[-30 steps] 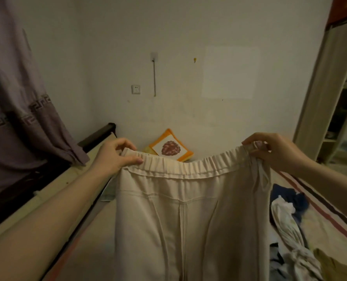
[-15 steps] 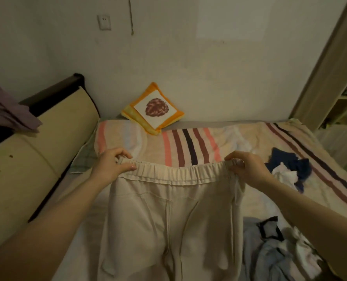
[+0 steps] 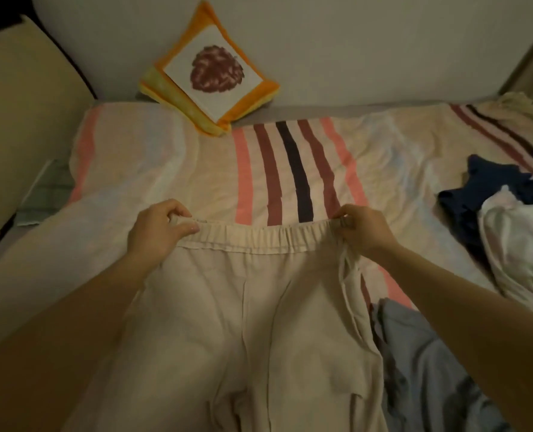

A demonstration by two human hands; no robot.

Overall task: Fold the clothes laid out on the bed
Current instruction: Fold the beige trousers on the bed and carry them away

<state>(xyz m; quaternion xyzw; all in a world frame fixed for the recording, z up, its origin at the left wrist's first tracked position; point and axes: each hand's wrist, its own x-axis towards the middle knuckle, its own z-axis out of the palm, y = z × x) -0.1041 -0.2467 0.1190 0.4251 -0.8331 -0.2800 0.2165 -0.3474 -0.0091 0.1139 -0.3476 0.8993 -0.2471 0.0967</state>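
Beige trousers [image 3: 243, 322] at frame centre, spread over striped sheet [image 3: 290, 169], legs running off bottom edge. Left hand [image 3: 156, 232] pinches waistband's left corner, thumb on top. Right hand [image 3: 362, 229] pinches right corner, fingers curled. Unfolded pile [image 3: 508, 232] at right edge; blue garment [image 3: 421, 369] lower right. Cushion [image 3: 210, 68] at top centre against the wall.

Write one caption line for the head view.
Both hands, left and right, hold beige trousers by the waistband over a striped bed.

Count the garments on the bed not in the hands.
3 visible: a navy garment at the right edge, a white garment lying on it, and a grey-blue garment right of the beige trousers. More may be out of frame.
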